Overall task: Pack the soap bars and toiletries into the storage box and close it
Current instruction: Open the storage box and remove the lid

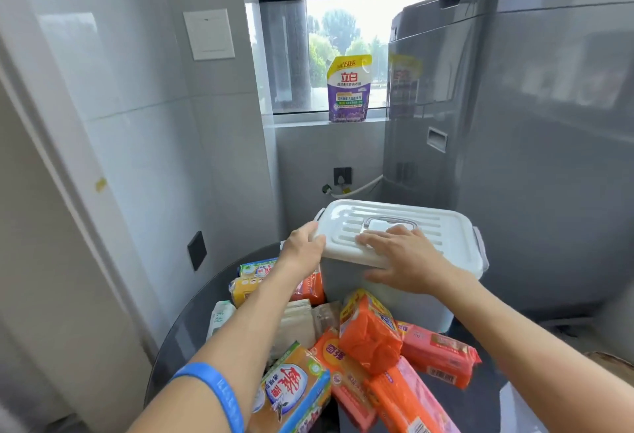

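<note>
Progress: packing looks not yet begun; the storage box has its lid on and every pack in view lies outside it.
Left to do: by my judgement, lid off, packs in, lid back on, side latches shut.
Box position: centre right of the frame, on the dark round table, in front of the grey washing machine.
Soap packs: heaped in the lower centre of the frame, just beside the box's near wall; orange packs, pink pack, a blue-edged bar at the bottom.
Left hand: at the lid's left corner, fingers curled over the edge; looks like a grip on the lid.
Right hand: palm down, fingers spread flat on the lid's near edge, thumb down the box front; pressing, not clamped.
Hands vs box: both touching the lid, apart from each other, handle just beyond the right fingertips.
Hands vs packs: both forearms pass over the heap; neither hand holds a pack.
Other: purple detergent pouch on the windowsill, upper centre, well apart from the hands.
</note>
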Tool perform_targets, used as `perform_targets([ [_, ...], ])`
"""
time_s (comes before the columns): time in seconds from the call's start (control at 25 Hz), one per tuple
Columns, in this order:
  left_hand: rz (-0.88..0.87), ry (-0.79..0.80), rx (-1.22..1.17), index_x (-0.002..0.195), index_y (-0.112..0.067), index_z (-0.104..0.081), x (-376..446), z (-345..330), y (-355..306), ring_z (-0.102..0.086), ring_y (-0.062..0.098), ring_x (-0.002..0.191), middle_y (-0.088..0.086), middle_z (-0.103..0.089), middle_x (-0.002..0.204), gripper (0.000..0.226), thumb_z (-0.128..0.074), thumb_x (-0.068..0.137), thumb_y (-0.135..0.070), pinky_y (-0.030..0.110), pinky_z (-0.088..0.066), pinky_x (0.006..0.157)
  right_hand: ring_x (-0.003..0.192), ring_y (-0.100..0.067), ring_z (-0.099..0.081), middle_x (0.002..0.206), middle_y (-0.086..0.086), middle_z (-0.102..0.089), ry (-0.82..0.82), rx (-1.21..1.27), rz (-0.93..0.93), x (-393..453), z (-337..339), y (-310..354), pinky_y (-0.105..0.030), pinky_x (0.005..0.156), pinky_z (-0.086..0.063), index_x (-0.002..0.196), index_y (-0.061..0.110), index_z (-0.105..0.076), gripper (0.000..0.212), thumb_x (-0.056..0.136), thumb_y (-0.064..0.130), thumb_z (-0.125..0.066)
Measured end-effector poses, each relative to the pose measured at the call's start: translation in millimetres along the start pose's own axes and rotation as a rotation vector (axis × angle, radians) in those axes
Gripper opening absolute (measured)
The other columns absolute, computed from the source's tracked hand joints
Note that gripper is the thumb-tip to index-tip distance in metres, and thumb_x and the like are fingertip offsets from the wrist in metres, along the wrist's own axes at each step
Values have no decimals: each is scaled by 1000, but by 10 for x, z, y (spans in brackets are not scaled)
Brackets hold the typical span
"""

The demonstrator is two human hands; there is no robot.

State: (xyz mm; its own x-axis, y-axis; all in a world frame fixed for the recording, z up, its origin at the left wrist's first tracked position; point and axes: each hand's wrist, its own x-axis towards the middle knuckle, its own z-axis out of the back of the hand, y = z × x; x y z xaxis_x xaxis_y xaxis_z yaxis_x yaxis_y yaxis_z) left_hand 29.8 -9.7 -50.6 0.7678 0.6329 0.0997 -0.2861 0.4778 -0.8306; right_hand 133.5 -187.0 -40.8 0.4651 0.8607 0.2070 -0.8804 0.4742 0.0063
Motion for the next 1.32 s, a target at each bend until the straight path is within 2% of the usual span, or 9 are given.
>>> perform_targets([
  [0.16,40,32,59,125,-24,-55,90,7,26,-50,25,111,2,-52,123,36,-43,91,-25,34,-41,94,136,-18,-33,153,18,-39,2,-5,-3,-30,-48,-26,-43,110,-23,147,43,-33,71,81,59,-54],
  [0.32,99,21,180,132,-21,-46,362,-6,-36,-52,33,113,9,-55,130,50,-43,82,-21,38,-45,92,150,-20,-11,159,18,-26,93,45,-35,18,-51,-60,-52,119,-6,149,48,-23,81,75,76,-40],
  [0.44,49,-49,357,100,-6,-61,606,-29,-6,-60,37,100,18,-65,110,33,-41,90,-32,38,-47,77,149,-19,-14,159,19,-25,87,44,-35,23,-84,-65,-50,118,-10,149,49,-21,78,77,72,-42],
  [0.6,19,-63,342,61,-13,-43,739,9,77,-55,31,67,11,-58,70,43,-42,93,-42,32,-38,56,147,-18,-18,157,21,-26,63,40,-44,0,-63,-20,-49,118,-11,148,49,-21,75,79,70,-43],
  [0.88,242,-114,340,91,-3,-61,728,43,176,-65,37,96,18,-69,108,21,-46,93,-17,35,-52,77,143,-16,-25,153,22,-33,40,83,-34,6,-41,-13,-48,116,-18,145,49,-29,72,77,71,-38],
  [1.0,-43,-381,392,111,-11,-65,647,32,47,-59,33,107,11,-65,121,30,-44,90,-11,36,-45,82,144,-16,-24,153,21,-36,57,124,-48,17,-6,0,-48,116,-17,143,49,-33,70,77,71,-38],
  [1.08,-381,-342,323,120,-15,-64,591,-45,-233,-57,28,112,6,-64,128,34,-44,92,-15,34,-44,88,143,-16,-27,149,19,-43,66,225,-91,38,1,-25,-47,115,-19,138,47,-45,59,82,65,-46],
  [1.2,-517,48,306,123,-18,-63,320,-443,-548,-54,27,118,5,-62,130,35,-40,96,-22,41,-43,99,108,-19,-62,104,5,-75,-94,597,-212,-6,69,-32,-46,93,-48,99,30,-76,23,83,31,-60],
  [1.32,-329,143,387,111,-19,-62,157,-781,-585,-52,27,117,5,-63,123,41,-26,100,-35,42,-36,99,57,-19,-57,56,-5,-67,-247,723,-363,-74,96,-50,-38,58,-51,62,14,-73,21,71,5,-57],
])
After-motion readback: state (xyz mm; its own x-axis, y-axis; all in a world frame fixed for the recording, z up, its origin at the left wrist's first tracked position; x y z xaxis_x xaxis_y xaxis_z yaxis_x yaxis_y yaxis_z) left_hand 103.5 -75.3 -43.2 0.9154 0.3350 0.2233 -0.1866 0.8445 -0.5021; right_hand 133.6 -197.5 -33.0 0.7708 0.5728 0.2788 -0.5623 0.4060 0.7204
